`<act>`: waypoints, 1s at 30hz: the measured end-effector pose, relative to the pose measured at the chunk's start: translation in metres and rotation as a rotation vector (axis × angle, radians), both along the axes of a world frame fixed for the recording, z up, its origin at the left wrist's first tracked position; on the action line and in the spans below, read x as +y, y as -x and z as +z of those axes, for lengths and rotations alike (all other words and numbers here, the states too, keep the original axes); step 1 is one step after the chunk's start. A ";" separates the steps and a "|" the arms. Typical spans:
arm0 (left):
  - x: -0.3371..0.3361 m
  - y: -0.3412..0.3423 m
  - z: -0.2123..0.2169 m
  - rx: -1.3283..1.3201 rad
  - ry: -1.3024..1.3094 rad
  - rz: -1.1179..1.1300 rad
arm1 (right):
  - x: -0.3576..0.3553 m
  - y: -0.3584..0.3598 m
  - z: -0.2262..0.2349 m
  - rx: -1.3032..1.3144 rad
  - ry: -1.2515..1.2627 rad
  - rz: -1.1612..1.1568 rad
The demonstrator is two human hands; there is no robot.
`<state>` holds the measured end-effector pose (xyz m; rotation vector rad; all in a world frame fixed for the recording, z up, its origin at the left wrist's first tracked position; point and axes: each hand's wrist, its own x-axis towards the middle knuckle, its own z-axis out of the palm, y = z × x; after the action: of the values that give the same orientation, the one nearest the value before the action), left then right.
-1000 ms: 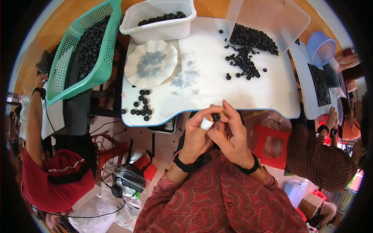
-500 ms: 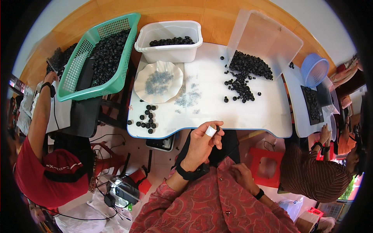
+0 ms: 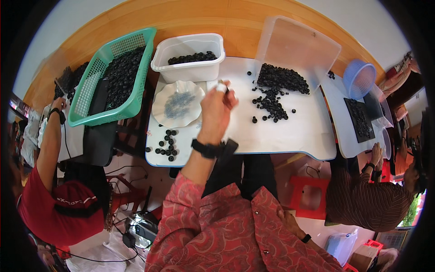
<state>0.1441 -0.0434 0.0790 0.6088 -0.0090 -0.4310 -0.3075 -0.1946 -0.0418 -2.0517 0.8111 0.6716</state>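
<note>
Head view: since the earlier frame, my left hand (image 3: pixel 215 111) is shifting toward 12 o'clock, from the near edge to above the white table (image 3: pixel 299 140); my right hand (image 3: pixel 291 223) is staying low by my red shirt (image 3: pixel 213 231), at 5 o'clock from it. My left fingers are curling in tightly, apparently pinching one small black piece (image 3: pixel 227 90), presumably by the tips for control; blur is hindering confirmation. My right fingers are partly hiding; I cannot tell their grip.

From my left hand, one scalloped plate (image 3: pixel 158 103) is sitting at 9 o'clock, probably keeping the tiny clear pieces (image 3: pixel 179 105) from scattering. One clear bin (image 3: pixel 301 43) is lying tipped at 2 o'clock, seemingly so its black pile (image 3: pixel 282 79) is spilling within reach. One white tub (image 3: pixel 190 72) is standing at 11, one green basket (image 3: pixel 108 116) at 10. About a dozen loose pieces (image 3: pixel 171 147) are lying at 8; pile and clear pieces are defying count.
</note>
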 end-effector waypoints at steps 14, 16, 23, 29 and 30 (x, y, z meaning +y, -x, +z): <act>-0.041 -0.123 0.041 -0.009 -0.108 0.310 | 0.007 0.046 0.068 -0.309 -0.262 0.328; -0.041 -0.129 0.040 -0.085 -0.126 0.294 | 0.014 0.043 0.091 -0.402 -0.334 0.351; -0.035 -0.155 0.031 -0.066 -0.353 0.295 | 0.023 0.034 0.109 -0.437 -0.386 0.010; -0.030 -0.137 0.039 -0.438 -0.674 0.315 | 0.028 0.040 0.106 -0.328 -0.428 -0.150; -0.029 -0.136 0.040 -0.271 -0.451 0.314 | 0.028 0.040 0.105 -0.311 -0.436 -0.171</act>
<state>0.2796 -0.0723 0.1195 1.0916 -0.0750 -0.0381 -0.3475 -0.1668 0.0633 -1.6163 0.5891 0.3794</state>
